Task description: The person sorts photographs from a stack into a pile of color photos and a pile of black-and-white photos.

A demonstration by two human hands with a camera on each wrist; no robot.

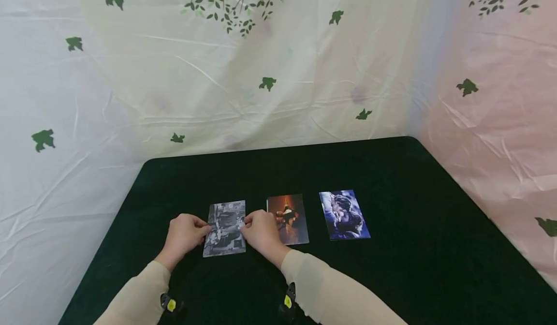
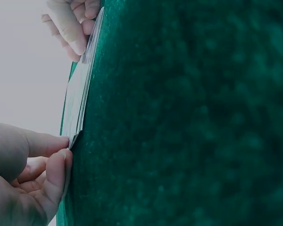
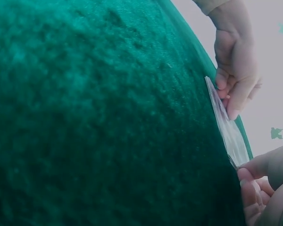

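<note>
A stack of photo cards (image 1: 225, 230) lies on the dark green cloth, a black-and-white picture on top. Several thin layers show along the stack's edge (image 2: 88, 89) in the left wrist view. My left hand (image 1: 184, 235) pinches the left edge between thumb and forefinger. At the opposite edge, the thumb and fingertips of my right hand (image 1: 262, 233) pinch the stack. In the right wrist view the stack (image 3: 228, 129) lies low along the cloth, between both hands. The right hand partly covers an orange-brown picture card (image 1: 296, 223) beside it.
A blue-toned picture card (image 1: 345, 214) lies farther right on the green-covered table (image 1: 417, 267). Behind the table hangs a pale curtain (image 1: 304, 107) with leaf prints, continuing along both sides. Dark bands with yellow marks sit at both wrists.
</note>
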